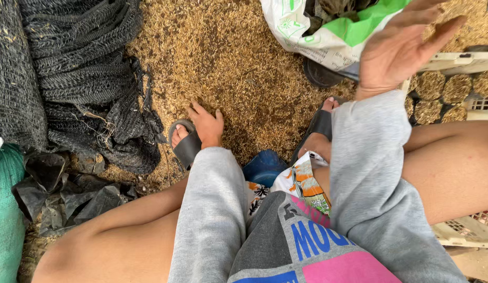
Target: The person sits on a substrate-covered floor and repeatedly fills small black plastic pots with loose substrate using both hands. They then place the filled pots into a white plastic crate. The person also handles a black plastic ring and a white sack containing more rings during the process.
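Note:
My left hand (206, 124) reaches down between my knees and rests on the heap of brown husks (228, 63) on the ground, fingers spread, right beside my sandalled left foot (184, 141). Nothing is visibly gripped in it. My right hand (401, 47) is raised in front of me, palm showing and fingers apart, with nothing in it, above the edge of a cream plastic crate (459, 62). Both arms wear grey sleeves.
Folded black netting (81, 68) lies at the left, with black plastic sheet (71, 194) and a green sack (5, 209) below it. A white and green bag (328, 31) stands at the top. The crate holds round husk-filled pots (443, 86). A blue stool (265, 166) is under me.

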